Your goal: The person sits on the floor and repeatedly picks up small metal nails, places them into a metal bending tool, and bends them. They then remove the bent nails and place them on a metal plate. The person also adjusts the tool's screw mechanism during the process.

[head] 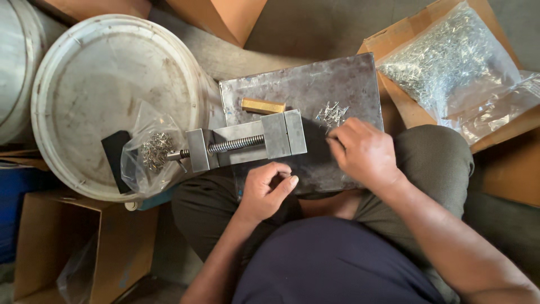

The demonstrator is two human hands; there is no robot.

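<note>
A grey steel plate [337, 84] rests across my lap. On it sits a small metal vise [247, 143] with a threaded screw, and a brass block [263, 106] lies behind it. My right hand [363, 152] is on the plate beside a little heap of small metal pins [332, 114], its fingertips pinched toward them; whether it holds one is hidden. My left hand [267, 188] rests at the plate's near edge just below the vise, fingers curled with nothing visible in them.
A white bucket lid [101, 73] stands to the left with a small clear bag of pins [154, 152] and a dark flat piece [115, 149] on it. A large clear bag of pins [450, 62] lies in a cardboard box [405, 101] at right. More cardboard boxes [56, 242] surround me.
</note>
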